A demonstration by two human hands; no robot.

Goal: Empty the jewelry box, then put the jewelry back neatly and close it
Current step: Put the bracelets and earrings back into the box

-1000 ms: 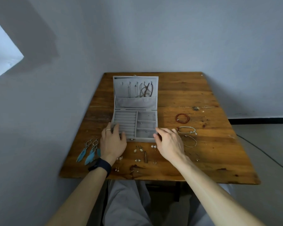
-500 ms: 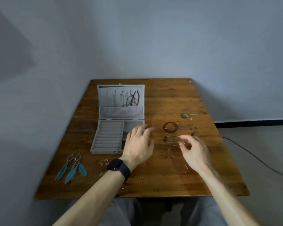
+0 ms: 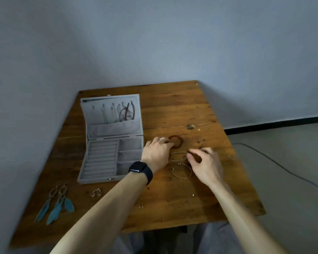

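Lying in front of the jewelry box (image 3: pixel 99 177) and to its left, two feather earrings (image 3: pixel 57 206) rest on the wooden table (image 3: pixel 173 107). The box stands open. In its upright lid (image 3: pixel 114 129) some necklaces (image 3: pixel 126 112) hang, tangled and hard to tell apart. Small earrings (image 3: pixel 96 192) lie just in front of the box, and their shape is too small to make out. The left forearm, with a black watch (image 3: pixel 140 170) on the wrist, crosses the front right corner of the box and hides part of its compartments.

Just right of the box, the left hand (image 3: pixel 157 154) bends its fingers down on the left edge of the red bead bracelet (image 3: pixel 176 141). The fingertips are hidden, so I cannot tell if they hold it. Farther right, the blurred right hand (image 3: pixel 204 165) pinches the right end of the silver bracelet (image 3: pixel 178 156) between thumb and forefinger, with the other fingers curled. A thin bangle (image 3: pixel 182 170) lies just in front of this bracelet, between both wrists. A dark cable (image 3: pixel 283 165) runs on the floor, well right of the box.
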